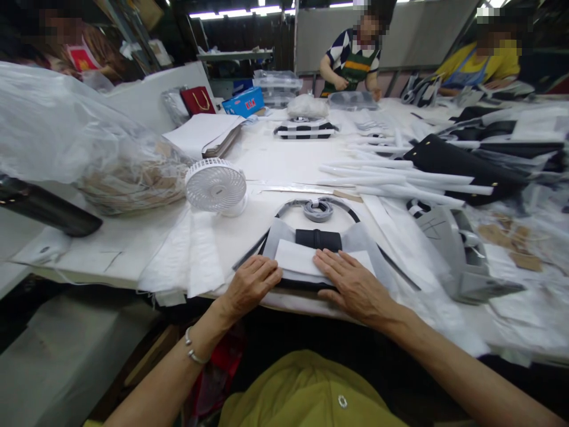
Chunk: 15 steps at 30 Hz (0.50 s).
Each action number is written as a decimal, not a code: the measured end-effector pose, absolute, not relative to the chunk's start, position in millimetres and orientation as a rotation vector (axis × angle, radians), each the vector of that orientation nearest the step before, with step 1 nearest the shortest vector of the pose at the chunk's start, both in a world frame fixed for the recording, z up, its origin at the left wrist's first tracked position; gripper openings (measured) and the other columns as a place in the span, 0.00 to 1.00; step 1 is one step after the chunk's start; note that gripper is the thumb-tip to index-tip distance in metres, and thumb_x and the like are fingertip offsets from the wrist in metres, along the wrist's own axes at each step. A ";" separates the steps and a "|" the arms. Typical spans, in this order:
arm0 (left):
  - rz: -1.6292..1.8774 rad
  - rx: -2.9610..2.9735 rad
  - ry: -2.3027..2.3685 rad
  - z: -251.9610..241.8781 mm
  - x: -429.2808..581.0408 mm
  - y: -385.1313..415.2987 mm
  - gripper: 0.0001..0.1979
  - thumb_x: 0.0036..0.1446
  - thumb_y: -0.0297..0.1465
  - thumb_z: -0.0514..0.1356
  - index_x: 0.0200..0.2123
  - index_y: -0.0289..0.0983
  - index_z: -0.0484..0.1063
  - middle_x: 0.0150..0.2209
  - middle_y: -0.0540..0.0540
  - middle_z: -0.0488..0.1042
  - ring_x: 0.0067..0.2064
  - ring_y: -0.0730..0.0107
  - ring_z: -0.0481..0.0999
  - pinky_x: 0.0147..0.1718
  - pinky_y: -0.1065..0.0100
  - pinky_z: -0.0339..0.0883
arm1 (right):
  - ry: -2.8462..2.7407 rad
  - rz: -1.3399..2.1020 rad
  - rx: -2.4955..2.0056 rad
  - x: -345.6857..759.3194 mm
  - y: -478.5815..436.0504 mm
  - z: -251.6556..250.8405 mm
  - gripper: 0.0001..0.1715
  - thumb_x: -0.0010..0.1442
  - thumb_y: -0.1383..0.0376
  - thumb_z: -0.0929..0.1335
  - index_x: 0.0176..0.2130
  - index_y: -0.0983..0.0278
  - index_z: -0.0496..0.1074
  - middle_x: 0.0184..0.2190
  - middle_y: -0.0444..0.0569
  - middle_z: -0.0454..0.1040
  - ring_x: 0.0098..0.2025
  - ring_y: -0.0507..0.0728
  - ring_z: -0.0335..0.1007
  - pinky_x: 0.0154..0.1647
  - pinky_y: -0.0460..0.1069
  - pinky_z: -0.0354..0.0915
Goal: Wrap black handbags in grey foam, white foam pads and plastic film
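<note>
A black handbag (304,284) lies at the table's front edge, its dark handle (284,209) arching behind it. Grey-white tissue (368,237) covers most of the bag, and a black flap or strap piece (317,239) shows on top. Across the front lies a folded white sheet (297,256). My left hand (252,283) has its fingers bent together over the sheet's left end; its thumb is hidden. Lying flat with fingers stretched, my right hand (351,284) presses on the sheet's right part. A coiled grey wrapped strap (318,210) rests inside the handle's arch.
To the left stand a white fan (216,187) and a large plastic bag (128,178) of cords. White wrapped tubes (400,172) and a grey tape dispenser (462,255) are on the right. Across the table works a person in a striped apron (355,65).
</note>
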<state>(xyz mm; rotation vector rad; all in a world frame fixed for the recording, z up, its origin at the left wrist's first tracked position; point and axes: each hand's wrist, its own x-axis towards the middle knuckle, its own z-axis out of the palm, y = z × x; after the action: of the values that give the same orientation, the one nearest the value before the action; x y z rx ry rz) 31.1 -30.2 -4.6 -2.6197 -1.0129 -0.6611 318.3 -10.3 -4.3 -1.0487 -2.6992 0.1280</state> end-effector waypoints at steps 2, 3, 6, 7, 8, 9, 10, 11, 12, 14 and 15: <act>-0.660 -2.642 -1.058 -11.1 29.9 -36.4 0.10 0.67 0.25 0.51 0.44 0.35 0.72 0.40 0.43 0.76 0.43 0.64 0.74 0.46 0.61 0.70 | -2.698 0.118 -1.051 317.5 -11.0 -5.0 0.38 0.63 0.58 0.70 0.66 0.66 0.58 0.66 0.59 0.61 0.67 0.69 0.58 0.65 0.66 0.59; -0.651 -2.644 -1.084 -14.7 28.7 -41.0 0.12 0.67 0.24 0.50 0.46 0.34 0.72 0.43 0.42 0.77 0.46 0.63 0.74 0.49 0.59 0.70 | -2.703 0.107 -1.054 316.8 -11.1 -5.2 0.38 0.63 0.58 0.70 0.66 0.66 0.59 0.66 0.59 0.61 0.67 0.69 0.58 0.65 0.66 0.59; -0.566 -2.607 -1.135 -22.9 24.2 -58.3 0.21 0.66 0.21 0.46 0.58 0.33 0.68 0.54 0.39 0.74 0.59 0.59 0.69 0.58 0.54 0.64 | -2.722 0.063 -1.069 314.1 -10.4 -5.8 0.36 0.64 0.57 0.70 0.65 0.67 0.61 0.66 0.60 0.62 0.66 0.69 0.59 0.64 0.65 0.59; -0.529 -2.591 -1.154 -24.0 23.4 -63.9 0.24 0.65 0.20 0.45 0.61 0.33 0.65 0.57 0.40 0.72 0.63 0.58 0.66 0.61 0.52 0.61 | -2.726 0.044 -1.074 313.1 -10.2 -6.1 0.35 0.64 0.57 0.70 0.64 0.67 0.61 0.65 0.60 0.62 0.66 0.69 0.59 0.64 0.65 0.60; -0.502 -2.576 -1.190 -24.3 23.3 -68.6 0.25 0.65 0.20 0.45 0.63 0.34 0.63 0.60 0.41 0.70 0.64 0.58 0.64 0.63 0.51 0.58 | -2.727 0.024 -1.080 312.1 -10.2 -6.2 0.35 0.64 0.57 0.70 0.64 0.68 0.62 0.65 0.60 0.62 0.66 0.69 0.59 0.64 0.65 0.60; -0.491 -2.567 -1.240 -23.9 24.3 -72.1 0.25 0.65 0.21 0.47 0.64 0.35 0.62 0.61 0.42 0.69 0.65 0.58 0.63 0.64 0.51 0.56 | -2.729 0.004 -1.085 311.2 -10.4 -6.1 0.34 0.64 0.58 0.70 0.64 0.68 0.62 0.65 0.60 0.63 0.66 0.69 0.59 0.64 0.65 0.60; -0.501 -2.560 -1.305 -23.1 26.2 -74.1 0.24 0.66 0.23 0.49 0.63 0.36 0.62 0.61 0.42 0.69 0.65 0.58 0.63 0.64 0.51 0.56 | -2.732 -0.014 -1.090 310.5 -10.6 -5.8 0.34 0.64 0.58 0.70 0.63 0.69 0.63 0.65 0.60 0.63 0.66 0.69 0.60 0.63 0.65 0.60; -0.525 -2.554 -1.381 -22.1 28.9 -74.7 0.22 0.66 0.26 0.51 0.62 0.36 0.64 0.60 0.43 0.70 0.65 0.59 0.64 0.64 0.52 0.56 | -2.737 -0.029 -1.094 309.9 -11.0 -5.1 0.34 0.64 0.58 0.70 0.63 0.69 0.63 0.65 0.60 0.63 0.65 0.69 0.60 0.63 0.65 0.60; -0.561 -2.545 -1.453 -21.0 32.1 -73.8 0.20 0.67 0.29 0.53 0.61 0.37 0.65 0.59 0.43 0.72 0.64 0.59 0.65 0.64 0.52 0.57 | -2.741 -0.040 -1.099 309.5 -11.5 -4.3 0.33 0.64 0.59 0.70 0.63 0.69 0.63 0.65 0.60 0.63 0.65 0.69 0.60 0.63 0.65 0.61; -0.649 -2.522 -1.560 -19.1 39.1 -68.3 0.17 0.68 0.35 0.54 0.56 0.37 0.69 0.55 0.43 0.74 0.61 0.60 0.69 0.63 0.53 0.58 | -2.746 -0.043 -1.104 309.4 -12.3 -2.4 0.33 0.64 0.59 0.70 0.63 0.69 0.63 0.65 0.59 0.63 0.65 0.69 0.60 0.63 0.65 0.61; -0.684 -2.508 -1.603 -17.8 42.3 -64.2 0.16 0.68 0.36 0.53 0.54 0.37 0.70 0.54 0.43 0.75 0.60 0.60 0.70 0.63 0.53 0.59 | -2.745 -0.039 -1.103 309.7 -12.6 -1.5 0.34 0.64 0.58 0.70 0.63 0.69 0.63 0.65 0.59 0.63 0.65 0.68 0.60 0.63 0.65 0.61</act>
<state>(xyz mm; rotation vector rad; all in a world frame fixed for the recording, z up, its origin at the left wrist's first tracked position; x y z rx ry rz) 42.3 -64.2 -17.8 -2.5079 -1.6033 -0.6835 309.7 -12.6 -1.5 -1.1029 -2.7449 -0.0387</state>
